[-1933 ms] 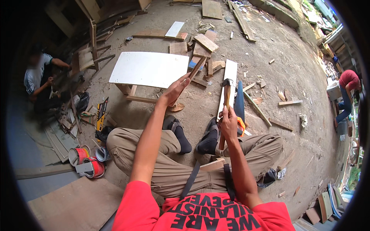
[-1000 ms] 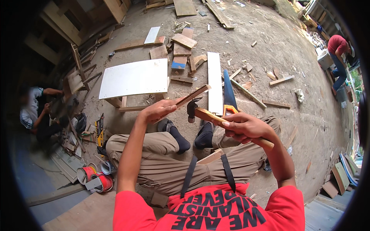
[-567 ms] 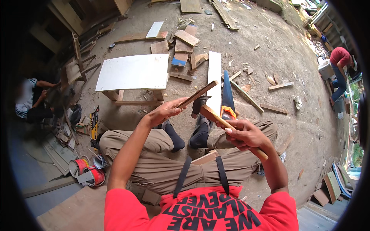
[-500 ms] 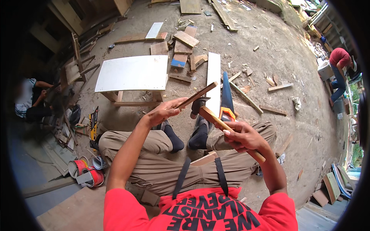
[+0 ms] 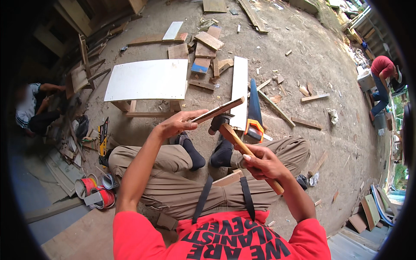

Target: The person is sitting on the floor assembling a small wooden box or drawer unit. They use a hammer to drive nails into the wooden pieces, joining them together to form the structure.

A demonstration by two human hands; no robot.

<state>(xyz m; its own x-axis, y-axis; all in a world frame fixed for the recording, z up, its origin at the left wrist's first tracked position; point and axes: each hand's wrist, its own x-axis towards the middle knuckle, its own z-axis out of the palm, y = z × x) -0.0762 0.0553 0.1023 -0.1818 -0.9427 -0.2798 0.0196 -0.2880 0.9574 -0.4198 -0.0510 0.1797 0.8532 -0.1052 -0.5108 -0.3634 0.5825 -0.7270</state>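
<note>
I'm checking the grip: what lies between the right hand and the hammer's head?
In the head view, only bare wooden handle lies between the right hand and hammer head.

the left grip [image 5: 178, 124] holds a wooden piece [image 5: 218, 110], the right grip [image 5: 263, 161] a hammer [image 5: 234, 138]

A bright red short-sleeved cotton-like T-shirt [image 5: 225, 236] with bold black block lettering [image 5: 242, 238], khaki-brown cloth trousers [image 5: 221, 195] with visible seams, two flat black straps [image 5: 247, 198], dark navy-black socks [image 5: 195, 157], dark grey sandals [image 5: 182, 138].
</note>
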